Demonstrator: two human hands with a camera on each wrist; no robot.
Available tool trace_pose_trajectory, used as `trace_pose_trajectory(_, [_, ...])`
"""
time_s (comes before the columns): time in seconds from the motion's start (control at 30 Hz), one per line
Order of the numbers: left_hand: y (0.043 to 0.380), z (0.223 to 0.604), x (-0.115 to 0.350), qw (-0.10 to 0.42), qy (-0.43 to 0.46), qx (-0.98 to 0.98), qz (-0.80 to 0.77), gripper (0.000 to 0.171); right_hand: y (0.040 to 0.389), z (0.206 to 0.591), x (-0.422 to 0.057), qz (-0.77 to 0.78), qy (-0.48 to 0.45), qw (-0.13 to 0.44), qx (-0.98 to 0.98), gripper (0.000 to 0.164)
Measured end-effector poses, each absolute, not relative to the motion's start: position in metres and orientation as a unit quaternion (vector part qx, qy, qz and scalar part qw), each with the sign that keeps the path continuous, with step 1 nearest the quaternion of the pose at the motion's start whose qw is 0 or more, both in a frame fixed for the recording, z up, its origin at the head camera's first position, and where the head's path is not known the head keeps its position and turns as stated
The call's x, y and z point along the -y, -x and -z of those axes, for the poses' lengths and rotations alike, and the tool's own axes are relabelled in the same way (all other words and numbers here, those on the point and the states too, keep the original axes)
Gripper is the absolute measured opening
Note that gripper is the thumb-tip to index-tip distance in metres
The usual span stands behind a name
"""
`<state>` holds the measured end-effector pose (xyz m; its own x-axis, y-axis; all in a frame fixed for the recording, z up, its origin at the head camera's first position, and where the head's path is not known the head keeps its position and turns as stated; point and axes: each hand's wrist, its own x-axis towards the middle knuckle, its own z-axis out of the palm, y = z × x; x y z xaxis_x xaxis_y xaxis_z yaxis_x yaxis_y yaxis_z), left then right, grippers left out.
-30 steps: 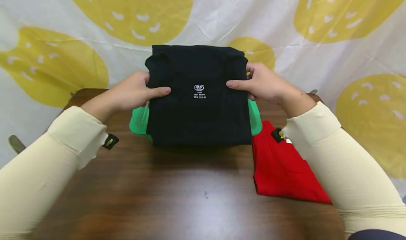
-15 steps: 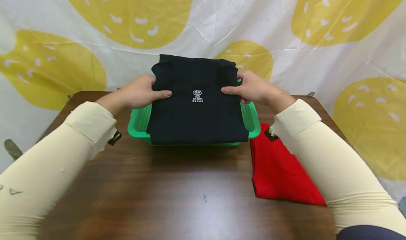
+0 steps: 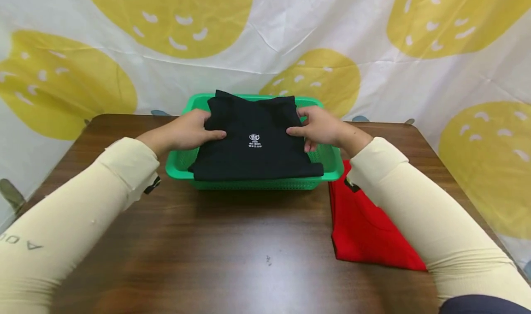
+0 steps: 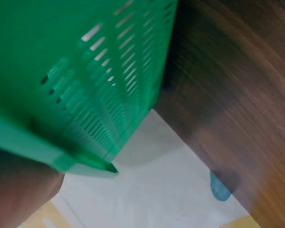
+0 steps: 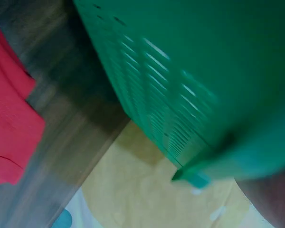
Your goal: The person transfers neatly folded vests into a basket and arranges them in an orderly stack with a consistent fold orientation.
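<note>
A folded black shirt (image 3: 253,155) with a small white printed label lies over the green plastic basket (image 3: 178,172), its near edge overlapping the front rim in the head view. My left hand (image 3: 188,132) grips the shirt's left side, thumb on top and fingers hidden beneath. On the opposite side my right hand (image 3: 321,127) holds it the same way, a few fingertips showing under the edge. Both wrist views are mostly filled by the slotted side walls of the basket (image 4: 109,71), with only a bit of each hand at the border.
Right of the basket, partly under my right forearm, a folded red garment (image 3: 365,231) lies on the dark wooden table (image 3: 232,258). A white cloth with yellow shapes (image 3: 315,79) hangs behind the table's far edge.
Both hands have lowered the black shirt down into the basket area and drawn slightly closer together. More of the basket's rim shows now. The red garment has stayed put.
</note>
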<state>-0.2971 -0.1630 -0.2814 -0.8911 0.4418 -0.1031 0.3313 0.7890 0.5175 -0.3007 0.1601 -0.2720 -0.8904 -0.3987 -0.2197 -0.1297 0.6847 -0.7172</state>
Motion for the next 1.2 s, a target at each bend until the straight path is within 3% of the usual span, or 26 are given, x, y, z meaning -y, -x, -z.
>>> trace_pose_trajectory(0.1, [0.298,0.284,0.162,0.114,-0.217,-0.94,-0.237,0.042,0.299,0.278,-0.159,0.357,0.146,0.184,-0.904,0.038])
trace_pose_trajectory(0.23, [0.299,0.287,0.16,0.128,-0.226,-0.941,-0.218,0.054,0.299,0.286,-0.159,0.34,0.142,0.181,-0.912,0.027])
trace_pose_trajectory(0.57, [0.296,0.293,0.153,0.125,-0.22,-0.958,-0.138,0.063,0.297,0.299,-0.147,0.302,0.113,0.145,-0.936,0.026])
trace_pose_trajectory(0.87, [0.29,0.302,0.15,0.051,-0.191,-0.976,-0.085,0.062,0.291,0.302,-0.14,0.304,0.098,0.117,-0.94,0.037])
trace_pose_trajectory(0.97, [0.289,0.303,0.15,0.026,-0.187,-0.98,-0.059,0.061,0.29,0.302,-0.14,0.302,0.097,0.11,-0.942,0.033])
trace_pose_trajectory(1.2, [0.285,0.306,0.149,0.047,-0.19,-0.981,-0.016,0.058,0.291,0.306,-0.136,0.258,0.104,0.127,-0.952,0.024])
